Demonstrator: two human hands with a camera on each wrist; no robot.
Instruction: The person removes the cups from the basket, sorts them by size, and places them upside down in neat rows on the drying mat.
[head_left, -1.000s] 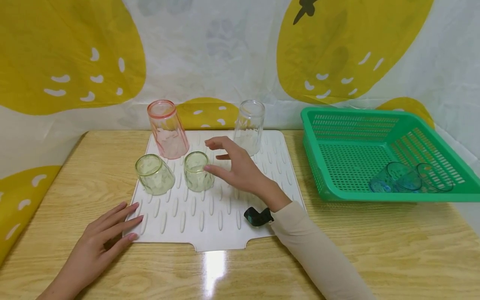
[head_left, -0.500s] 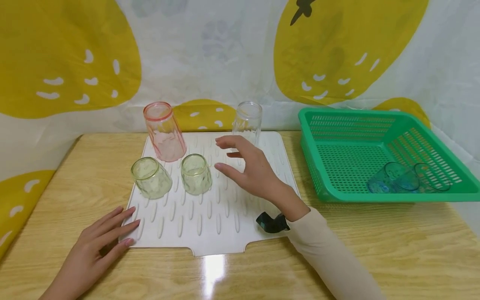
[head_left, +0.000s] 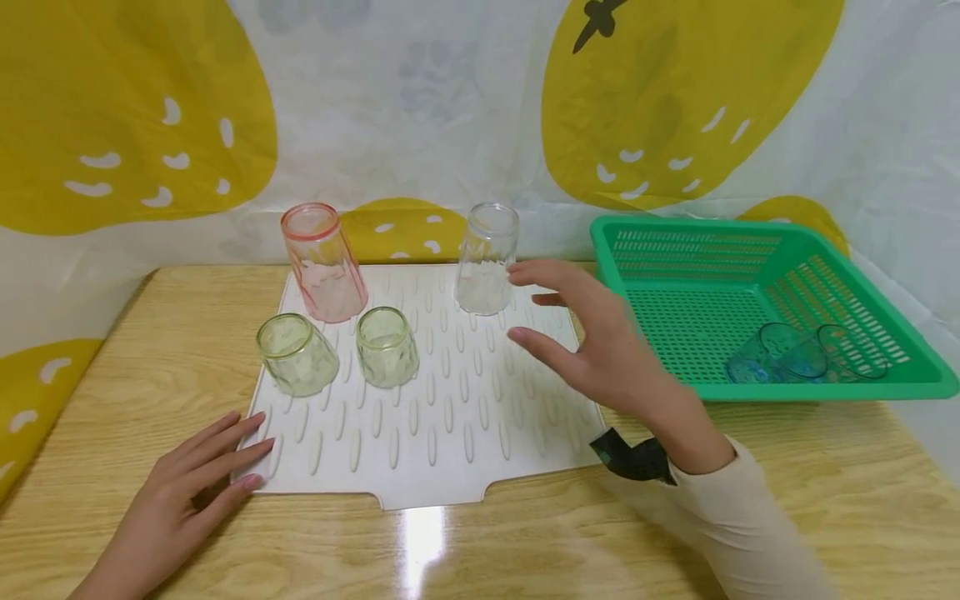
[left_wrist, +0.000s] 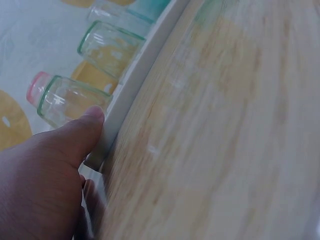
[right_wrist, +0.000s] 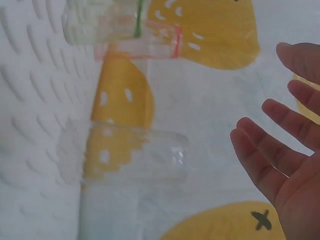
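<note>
A white ribbed draining mat (head_left: 450,433) lies on the table. My left hand (head_left: 183,492) rests with fingers spread at its front left corner; up close, the thumb lies along the mat's edge (left_wrist: 145,75). Over the mat's right side hovers my right hand (head_left: 607,358), fingers apart and holding nothing. Nearest to it is a tall clear glass (head_left: 485,271), mouth down or up I cannot tell. A tall pink-rimmed glass (head_left: 327,275) stands at the back left. In front of that are two short green glasses, one left (head_left: 302,360) and another green glass (head_left: 387,350) beside it.
A green perforated basket (head_left: 750,392) stands on the wooden table (head_left: 525,550) at the right. Bluish glasses (head_left: 772,354) lie in its front right part. A patterned white and yellow cloth (head_left: 420,125) hangs behind the table.
My right hand has drawn away to the right from the right-hand green glass, staying empty, towards the basket. My left hand keeps its place at the mat's corner. The view has shifted slightly.
</note>
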